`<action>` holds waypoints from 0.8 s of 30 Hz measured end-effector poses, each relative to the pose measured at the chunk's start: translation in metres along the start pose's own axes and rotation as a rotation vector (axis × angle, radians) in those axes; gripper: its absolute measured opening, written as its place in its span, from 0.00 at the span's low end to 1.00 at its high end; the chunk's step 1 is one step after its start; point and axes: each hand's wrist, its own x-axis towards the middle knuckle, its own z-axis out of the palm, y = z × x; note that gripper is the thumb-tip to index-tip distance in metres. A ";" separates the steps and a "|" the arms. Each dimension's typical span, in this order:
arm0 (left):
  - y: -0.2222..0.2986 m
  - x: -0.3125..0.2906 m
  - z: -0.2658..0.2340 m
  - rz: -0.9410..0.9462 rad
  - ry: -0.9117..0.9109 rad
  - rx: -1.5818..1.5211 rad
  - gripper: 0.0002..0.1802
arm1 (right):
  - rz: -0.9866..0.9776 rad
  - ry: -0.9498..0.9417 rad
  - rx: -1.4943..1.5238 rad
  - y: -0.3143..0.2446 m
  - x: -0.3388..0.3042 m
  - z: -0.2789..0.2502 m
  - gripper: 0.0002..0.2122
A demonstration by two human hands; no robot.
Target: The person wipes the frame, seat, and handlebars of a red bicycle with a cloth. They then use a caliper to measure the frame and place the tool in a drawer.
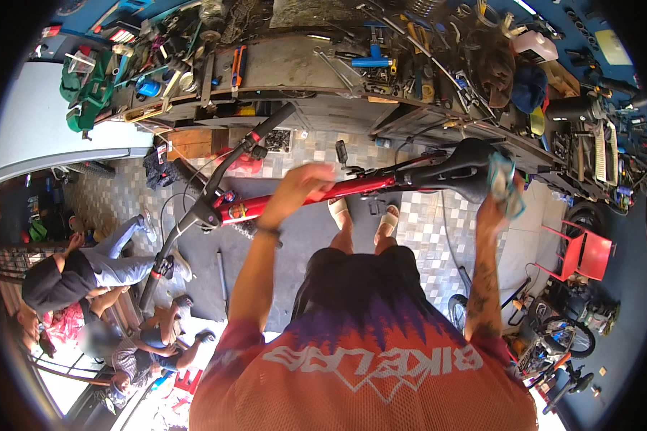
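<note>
A red bicycle [358,185] stands crosswise before me, its handlebar to the left and its black saddle [449,172] to the right. My right hand [492,214] is closed on a light blue and white rag [505,185], which lies against the saddle's rear end. Over the red top tube is my left hand [302,192], smeared by motion. Whether it touches the tube, and how its fingers are set, I cannot make out. The handlebar [207,205] has black grips and red clamp rings.
A cluttered workbench [287,68] runs along the far side, with several hand tools and a green vise [86,90]. At the left people sit, one in a black shirt [57,280]. A red chair [581,253] and more bicycles [564,337] are at the right.
</note>
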 end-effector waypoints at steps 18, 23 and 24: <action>-0.245 0.292 0.001 -0.444 0.888 -1.347 0.07 | 0.511 -0.379 0.086 -0.033 -0.183 -0.082 0.29; -0.221 0.228 0.024 -0.598 0.975 -1.382 0.09 | 0.404 -0.430 0.164 -0.048 -0.133 -0.051 0.40; -0.213 0.220 0.025 -0.607 0.966 -1.402 0.09 | 0.324 -0.388 0.282 -0.052 -0.125 -0.042 0.38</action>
